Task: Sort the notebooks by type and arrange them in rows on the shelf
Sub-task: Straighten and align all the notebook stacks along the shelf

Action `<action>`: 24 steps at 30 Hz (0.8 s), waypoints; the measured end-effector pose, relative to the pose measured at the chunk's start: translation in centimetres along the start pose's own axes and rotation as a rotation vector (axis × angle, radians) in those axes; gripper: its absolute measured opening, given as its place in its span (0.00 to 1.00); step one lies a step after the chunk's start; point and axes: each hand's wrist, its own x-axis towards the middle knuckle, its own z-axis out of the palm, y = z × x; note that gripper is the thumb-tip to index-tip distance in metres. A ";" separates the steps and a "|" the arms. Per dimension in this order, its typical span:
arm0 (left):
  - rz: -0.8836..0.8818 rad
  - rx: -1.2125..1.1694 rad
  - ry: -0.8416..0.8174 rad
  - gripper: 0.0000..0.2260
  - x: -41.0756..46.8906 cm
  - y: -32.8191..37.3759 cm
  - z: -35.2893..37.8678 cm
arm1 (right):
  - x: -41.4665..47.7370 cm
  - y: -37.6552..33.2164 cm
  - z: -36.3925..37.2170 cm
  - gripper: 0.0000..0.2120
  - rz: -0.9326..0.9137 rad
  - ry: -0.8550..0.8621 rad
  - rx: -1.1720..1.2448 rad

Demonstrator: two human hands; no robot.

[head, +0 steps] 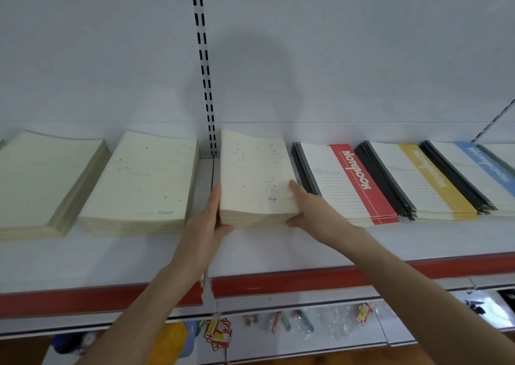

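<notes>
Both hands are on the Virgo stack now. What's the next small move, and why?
Probably nudge the Virgo stack a little left, then let go. The left hand and right hand grip its front corners. Its right edge lies close against the red stack, while a wider gap shows toward the Cancer stack, so a small shift would likely even the row.

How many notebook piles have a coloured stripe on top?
3: the red pile just right of the Virgo pile, the yellow pile next, then the blue pile. Another, greenish, may be cut off at the right edge.
</notes>
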 end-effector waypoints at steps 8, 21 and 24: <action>-0.020 0.048 -0.112 0.38 0.6 1.4 -1.2 | 0.4 0.1 -0.4 0.38 0.021 -0.018 0.027; -0.021 0.053 -0.070 0.40 0.0 1.1 -0.5 | 0.7 0.4 0.8 0.46 -0.017 0.004 -0.107; -0.029 0.052 -0.076 0.39 0.1 1.0 -0.4 | 0.9 0.7 0.9 0.44 -0.027 0.017 -0.129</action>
